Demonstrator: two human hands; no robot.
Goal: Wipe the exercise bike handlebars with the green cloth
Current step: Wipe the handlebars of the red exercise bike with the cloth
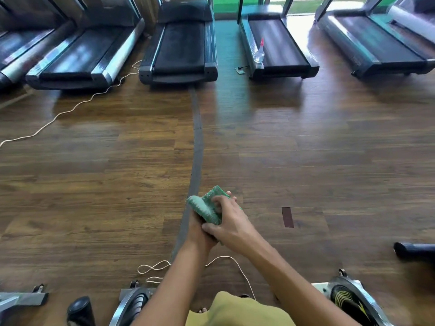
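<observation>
Green cloth [205,208]: we grip it bunched, left hand [199,235] curled underneath, right hand [231,225] pinching on top; the roll's long axis runs upper left to lower right.

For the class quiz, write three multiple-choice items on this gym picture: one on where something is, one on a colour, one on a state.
1. Where does the spray bottle stand?
A on a chair
B on the side rail of a treadmill
C in a bucket

2. What colour is the loose cord lying on the floor?
A white
B red
C blue

3. How is the green cloth held?
A folded on a shelf
B hung on a hook
C gripped in both hands

Answers:
1 B, the bottle stands upright on the treadmill's rail beside the belt.
2 A, the cord shows pale white against the brown planks.
3 C, the left hand and the right hand both grip it.
</observation>
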